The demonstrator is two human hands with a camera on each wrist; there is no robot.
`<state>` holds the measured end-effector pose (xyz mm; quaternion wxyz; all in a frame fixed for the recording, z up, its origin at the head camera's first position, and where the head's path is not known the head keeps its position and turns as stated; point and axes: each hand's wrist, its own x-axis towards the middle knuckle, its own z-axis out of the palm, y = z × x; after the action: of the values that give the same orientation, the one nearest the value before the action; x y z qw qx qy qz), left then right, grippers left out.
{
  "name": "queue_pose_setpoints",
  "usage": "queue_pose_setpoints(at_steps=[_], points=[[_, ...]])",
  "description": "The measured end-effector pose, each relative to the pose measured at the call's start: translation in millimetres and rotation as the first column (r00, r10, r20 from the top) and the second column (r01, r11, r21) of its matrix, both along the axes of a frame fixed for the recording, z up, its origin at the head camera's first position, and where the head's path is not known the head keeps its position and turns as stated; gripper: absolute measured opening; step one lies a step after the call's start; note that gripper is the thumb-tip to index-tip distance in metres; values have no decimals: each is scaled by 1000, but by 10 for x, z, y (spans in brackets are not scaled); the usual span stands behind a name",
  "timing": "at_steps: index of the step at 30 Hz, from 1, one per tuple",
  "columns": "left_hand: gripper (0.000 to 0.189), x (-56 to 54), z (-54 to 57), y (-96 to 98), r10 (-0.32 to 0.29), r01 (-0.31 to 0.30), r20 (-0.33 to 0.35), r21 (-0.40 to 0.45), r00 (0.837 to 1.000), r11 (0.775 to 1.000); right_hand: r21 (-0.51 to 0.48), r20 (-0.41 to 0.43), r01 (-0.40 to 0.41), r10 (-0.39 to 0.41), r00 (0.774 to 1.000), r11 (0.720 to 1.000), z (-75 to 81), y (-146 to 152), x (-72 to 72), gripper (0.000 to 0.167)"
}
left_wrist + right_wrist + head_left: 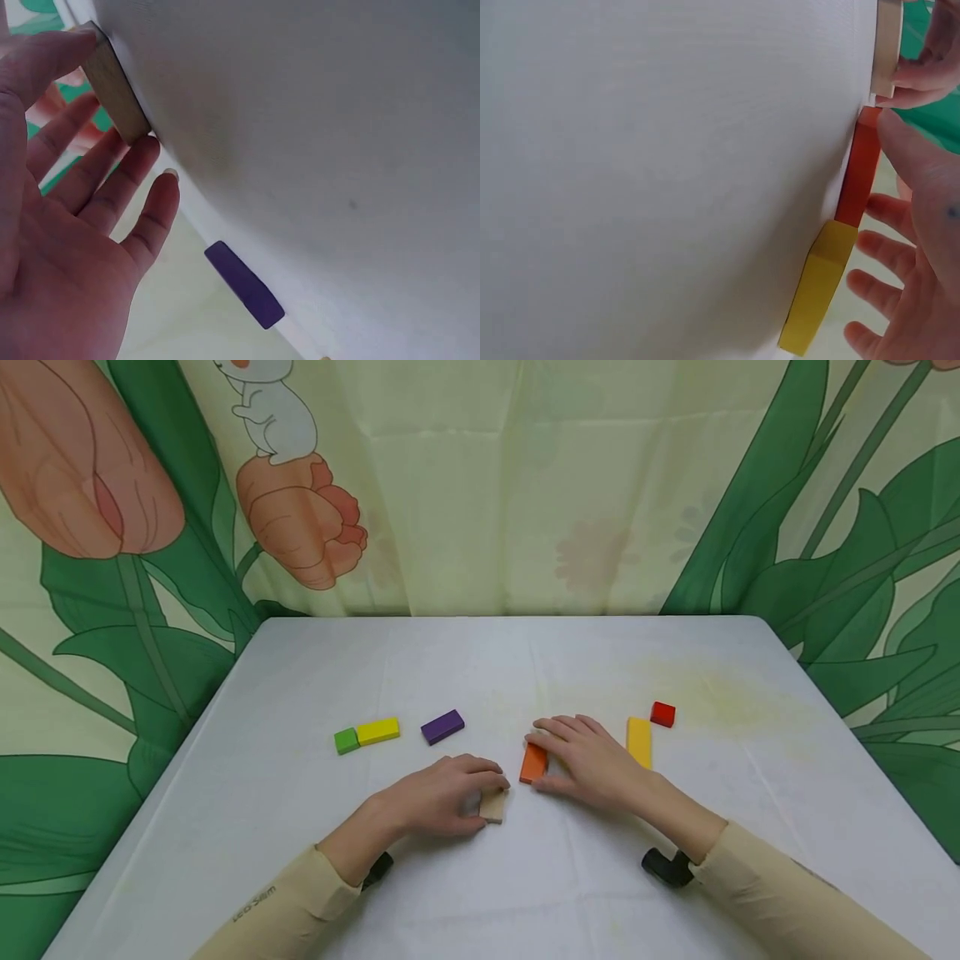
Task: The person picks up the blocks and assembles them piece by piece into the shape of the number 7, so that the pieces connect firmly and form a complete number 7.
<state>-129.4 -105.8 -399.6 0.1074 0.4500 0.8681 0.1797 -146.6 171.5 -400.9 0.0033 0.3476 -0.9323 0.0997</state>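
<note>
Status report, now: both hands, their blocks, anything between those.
Left hand pinches plain wooden block by its ends. Right hand pinches orange block likewise. No other block between them.

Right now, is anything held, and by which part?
The left hand pinches the plain wooden block by its two ends; the right hand holds the orange block likewise.

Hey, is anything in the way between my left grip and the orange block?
Yes, the plain wooden block, pinched by your left grip, sits on the side facing the orange block. Beyond it, only a narrow strip of white tabletop shows in the head view. Your right grip holds the orange block.
</note>
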Motion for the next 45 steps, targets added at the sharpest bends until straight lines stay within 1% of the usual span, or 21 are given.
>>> queue_pose_setpoints(at_steps=[7, 12, 16, 19, 21, 27, 32, 38, 45], points=[[48, -2, -18, 18, -18, 19, -12, 18, 1000, 1000, -14, 19, 3, -3, 1000, 1000, 3, -98, -116, 64], [47, 1, -12, 45, -15, 15, -5, 41, 1000, 999, -15, 44, 5, -4, 999, 1000, -6, -133, -174, 64], [52, 27, 9, 48, 47, -48, 30, 36, 998, 998, -32, 94, 18, -15, 995, 999, 3, -125, -196, 63], [53, 45, 33, 31, 110, -111, 45, 11, 993, 994, -69, 113, 26, -18, 993, 997, 19, -107, -206, 59], [51, 51, 42, 21, 131, -131, 49, 2, 990, 991, -98, 112, 28, -17, 994, 995, 26, -99, -211, 53], [44, 57, 28, 34, 113, -113, 48, 8, 993, 994, -134, 121, 31, -15, 993, 990, 11, -112, -223, 45], [42, 68, 6, 49, 117, -118, 24, 1, 993, 993, -124, 122, 46, -31, 992, 991, -1, -140, -227, 44], [39, 79, -12, 66, 121, -121, -3, 14, 993, 993, -120, 125, 61, -46, 991, 991, -2, -165, -217, 44], [37, 83, -20, 89, 103, -102, -29, 43, 994, 994, -133, 111, 53, -38, 993, 990, -10, -196, -207, 43]])
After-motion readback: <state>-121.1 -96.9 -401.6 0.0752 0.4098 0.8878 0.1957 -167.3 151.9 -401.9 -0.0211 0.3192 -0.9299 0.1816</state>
